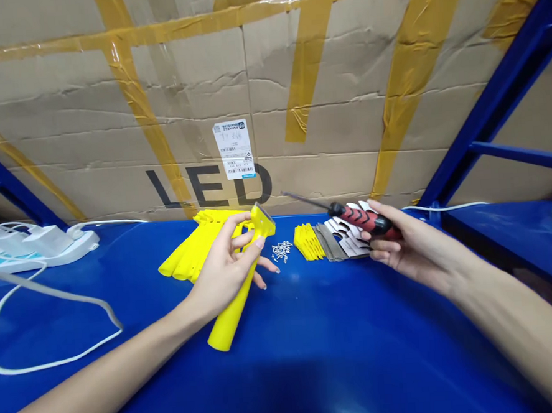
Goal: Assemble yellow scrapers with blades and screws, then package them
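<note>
My left hand (228,265) holds a yellow plastic scraper (237,299) by its upper part, with the handle end pointing down toward the blue shelf (313,354). In my right hand (402,248) is a red-and-black screwdriver (361,218), its metal shaft pointing left. Between my hands, on the shelf, lie several small screws (282,250), a stack of yellow plastic pieces (309,242) and a fan of metal blades (341,237). A pile of yellow scraper handles (188,255) lies behind my left hand.
A large taped cardboard box (260,95) marked LED stands along the back of the shelf. At the far left are a white power strip with chargers (35,245) and a white cable (53,320) looping across the shelf. Blue rack beams (498,99) rise at the right.
</note>
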Motion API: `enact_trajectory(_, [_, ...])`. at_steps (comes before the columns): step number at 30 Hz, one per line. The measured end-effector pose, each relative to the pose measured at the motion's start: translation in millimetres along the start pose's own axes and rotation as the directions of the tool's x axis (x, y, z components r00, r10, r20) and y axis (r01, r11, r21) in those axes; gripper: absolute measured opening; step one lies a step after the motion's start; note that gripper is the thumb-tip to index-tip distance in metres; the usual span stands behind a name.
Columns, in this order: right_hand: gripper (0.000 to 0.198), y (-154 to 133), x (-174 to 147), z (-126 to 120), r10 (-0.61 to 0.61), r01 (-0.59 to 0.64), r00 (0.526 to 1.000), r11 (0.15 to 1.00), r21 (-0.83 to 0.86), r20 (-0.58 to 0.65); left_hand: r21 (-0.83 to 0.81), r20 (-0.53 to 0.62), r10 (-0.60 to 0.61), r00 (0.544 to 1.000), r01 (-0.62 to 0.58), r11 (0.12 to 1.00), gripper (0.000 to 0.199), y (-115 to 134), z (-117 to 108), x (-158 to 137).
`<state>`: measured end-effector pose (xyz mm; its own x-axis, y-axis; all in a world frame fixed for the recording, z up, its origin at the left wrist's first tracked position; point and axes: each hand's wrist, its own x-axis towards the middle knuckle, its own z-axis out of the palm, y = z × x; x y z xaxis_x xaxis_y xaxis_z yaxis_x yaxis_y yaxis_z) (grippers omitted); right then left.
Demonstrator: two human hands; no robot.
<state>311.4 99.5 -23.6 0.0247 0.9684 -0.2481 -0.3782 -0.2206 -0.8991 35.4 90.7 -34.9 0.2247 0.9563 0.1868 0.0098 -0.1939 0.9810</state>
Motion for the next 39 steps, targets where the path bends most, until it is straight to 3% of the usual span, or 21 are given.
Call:
enact_trajectory(4, [0.025, -6.0, -8.1, 1.3, -0.107, 0.111, 0.992, 0.992, -0.057, 0.072, -0.041, -0.033, -0.134, 0.99, 0.133, 0.99, 0.062, 3.7, 0.0, 3.0])
enact_trajectory(7, [0.032, -1.3, -12.5, 3.5, -0.257, 0.291, 0.956, 0.899, -0.326, 0.143, -0.037, -0.005, -0.164, 0.986, 0.164, 0.986, 0.059, 4.9, 2.3, 3.8])
enact_trajectory(9, [0.032, 5.5, -11.9, 3.2, -0.386, 0.419, 0.902, 0.669, -0.614, 0.195, -0.039, 0.032, -0.164, 0.986, 0.165, 0.986, 0.057, 4.5, 5.9, 3.6])
enact_trajectory(12, [0.033, 15.9, -8.7, 1.8, -0.427, 0.451, 0.851, 0.294, -0.843, 0.307, -0.043, 0.083, -0.18, 0.98, 0.184, 0.982, 0.058, 2.7, 11.6, 2.6])
enact_trajectory(15, [0.028, 23.0, -7.6, 2.7, -0.396, 0.432, 0.845, 0.11, -0.895, 0.36, -0.044, 0.143, -0.173, 0.975, 0.181, 0.983, 0.056, 0.4, 14.7, 2.4])
enact_trajectory(18, [0.024, 28.2, -8.8, 6.4, -0.4, 0.417, 0.832, -0.006, -0.909, 0.385, -0.036, 0.193, -0.152, 0.969, 0.162, 0.986, 0.051, -2.5, 15.4, 3.4])
enact_trajectory(25, [0.016, 40.0, -8.7, 12.9, -0.334, 0.371, 0.866, -0.069, -0.926, 0.372, -0.045, 0.233, -0.157, 0.96, 0.172, 0.984, 0.049, -7.0, 14.8, 3.6])
enact_trajectory(34, [0.01, 44.8, -9.2, 12.3, -0.324, 0.409, 0.852, -0.077, -0.909, 0.41, -0.048, 0.246, -0.184, 0.952, 0.201, 0.978, 0.051, -4.2, 15.8, 1.4])
enact_trajectory(39, [0.025, 30.9, -9.9, 11.2, -0.367, 0.43, 0.835, -0.028, -0.902, 0.41, -0.072, 0.214, -0.182, 0.96, 0.201, 0.977, 0.049, 4.5, 26.3, 5.6])
